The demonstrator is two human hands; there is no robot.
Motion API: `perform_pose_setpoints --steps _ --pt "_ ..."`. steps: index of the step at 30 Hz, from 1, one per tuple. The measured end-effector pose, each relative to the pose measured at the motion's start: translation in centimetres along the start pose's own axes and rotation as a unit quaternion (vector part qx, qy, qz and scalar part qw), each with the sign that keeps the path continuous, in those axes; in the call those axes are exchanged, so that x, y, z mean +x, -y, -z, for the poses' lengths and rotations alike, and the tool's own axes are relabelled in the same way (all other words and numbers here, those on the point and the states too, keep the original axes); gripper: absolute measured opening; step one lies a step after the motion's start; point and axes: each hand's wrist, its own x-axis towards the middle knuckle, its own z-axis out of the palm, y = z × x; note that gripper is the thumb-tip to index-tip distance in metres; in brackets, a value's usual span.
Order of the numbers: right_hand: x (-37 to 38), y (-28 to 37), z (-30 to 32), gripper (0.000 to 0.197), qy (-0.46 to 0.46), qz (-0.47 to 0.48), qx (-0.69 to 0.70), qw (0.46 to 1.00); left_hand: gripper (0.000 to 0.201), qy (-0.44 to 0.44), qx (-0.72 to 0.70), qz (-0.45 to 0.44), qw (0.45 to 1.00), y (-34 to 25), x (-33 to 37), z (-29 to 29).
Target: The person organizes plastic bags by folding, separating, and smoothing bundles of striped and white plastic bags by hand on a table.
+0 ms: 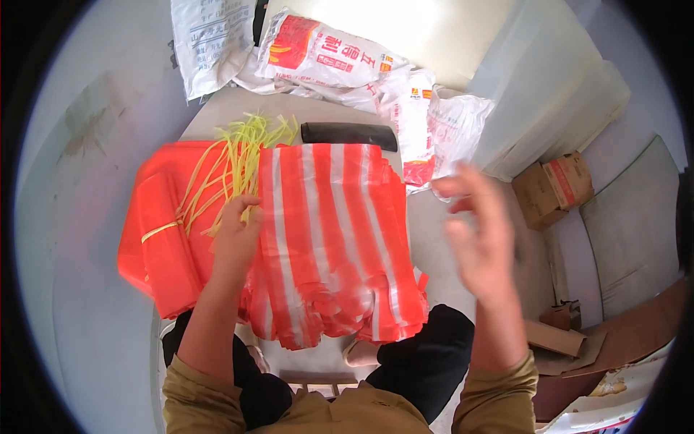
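Head view, looking down at someone sitting with both hands up around a stack of red-and-white striped sheets (332,217). The stack is right in front of the person on the pale counter (238,105), stripes running away from them, and its ragged near end reaches down to about their knees. Looks like thin plastic, lots of layers, edges not really lined up.

So the left hand (243,217) is at the stack's left edge, fingers curled in, with a bunch of yellow strips (242,155) right behind it. Honestly can't tell if it's pinching the sheets, a strip or nothing. The right hand (477,231) is a bit blurry, raised to the right of the stack and clear of it, fingers and thumb spread wide with nothing in them.

Over on the left there's a folded red bundle (170,249) with a yellow tie around it, lying on a bigger red piece (134,239). Some of the yellow strips trail across the red stuff. Just past the stack's far edge is a black roll (349,135) lying crosswise, then a few white sacks (340,54) with red printing behind that. Cardboard box (553,189) sits off to the right.
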Motion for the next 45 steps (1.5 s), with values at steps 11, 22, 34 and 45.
perform_pose_setpoints --steps 11,22,34,45 --pt "-16.7 -16.9 -9.5 0.061 0.181 -0.262 -0.138 0.938 0.070 0.052 0.147 0.020 0.988 4.0 0.3 -3.6" --pt "-18.1 -10.2 -8.6 0.066 0.205 -0.313 -0.105 0.921 0.069 0.080 0.363 -0.091 0.924 5.0 1.9 -5.7" --pt "-15.8 -12.5 -7.5 0.055 0.223 -0.278 -0.178 0.917 0.082 0.159 0.441 -0.092 0.878 2.6 0.4 -5.5" --pt "-7.5 -13.9 -11.5 0.051 0.204 -0.085 -0.136 0.966 0.070 0.208 0.437 -0.246 0.840 2.2 -0.6 -7.4"
